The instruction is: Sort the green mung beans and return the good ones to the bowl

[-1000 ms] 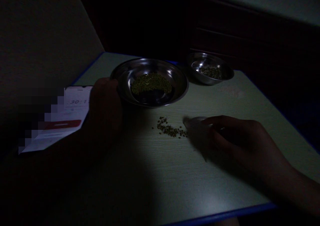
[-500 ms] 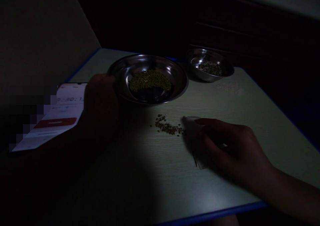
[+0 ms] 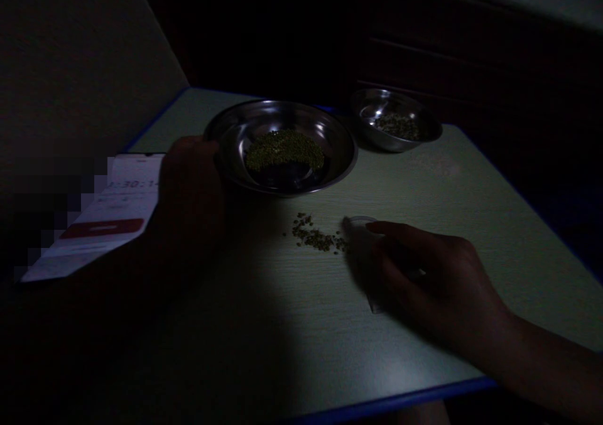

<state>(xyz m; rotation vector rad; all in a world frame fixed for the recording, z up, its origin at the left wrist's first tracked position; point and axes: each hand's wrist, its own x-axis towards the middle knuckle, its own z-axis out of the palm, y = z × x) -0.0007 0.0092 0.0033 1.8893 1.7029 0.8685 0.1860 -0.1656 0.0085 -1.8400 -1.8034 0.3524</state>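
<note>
Dimly lit, much of the scene is hard to make out: the left hand (image 3: 191,183) is nearly a silhouette, its forearm sinks into black, and it covers the right edge of the lit phone (image 3: 106,202), whose left side is lost behind blocky pixels. That hand is bent at the left rim of the large metal bowl (image 3: 347,161), knuckles up; its fingers are too dark to tell how far they are closed or whether they grip the rim. Coming from the lower right, the right hand (image 3: 438,274) lies low over the table (image 3: 377,356), back upward, index finger reaching left and the others curled beneath. It is partly closed at a clear piece (image 3: 360,224), which it largely hides; whether it pinches it cannot be told. Just left of this piece are loose beans (image 3: 318,240), in front of the large bowl, which holds green beans (image 3: 285,147). A smaller bowl (image 3: 389,141) stands behind, to the right.
</note>
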